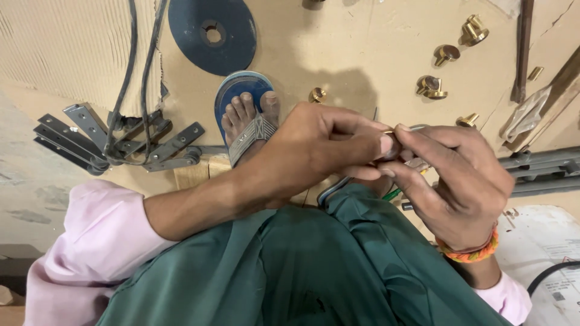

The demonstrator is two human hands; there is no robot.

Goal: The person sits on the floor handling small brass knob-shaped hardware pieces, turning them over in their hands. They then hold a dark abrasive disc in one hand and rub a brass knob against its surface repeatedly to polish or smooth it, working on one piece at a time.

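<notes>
My left hand (320, 148) and my right hand (459, 181) meet above my green-trousered knee (338, 259). Both pinch a small metal part (396, 145) between fingertips; most of it is hidden by the fingers, with a brass glint at its top. An orange thread band (477, 252) circles my right wrist. A curved metal piece (331, 192) shows just below the hands.
Several brass fittings (432, 86) lie on the brown board ahead. A blue grinding disc (211, 33), grey metal hinges (90, 136) with black cables (130, 72), my sandalled foot (248, 124), and grey metal rails (538, 169) at right surround me.
</notes>
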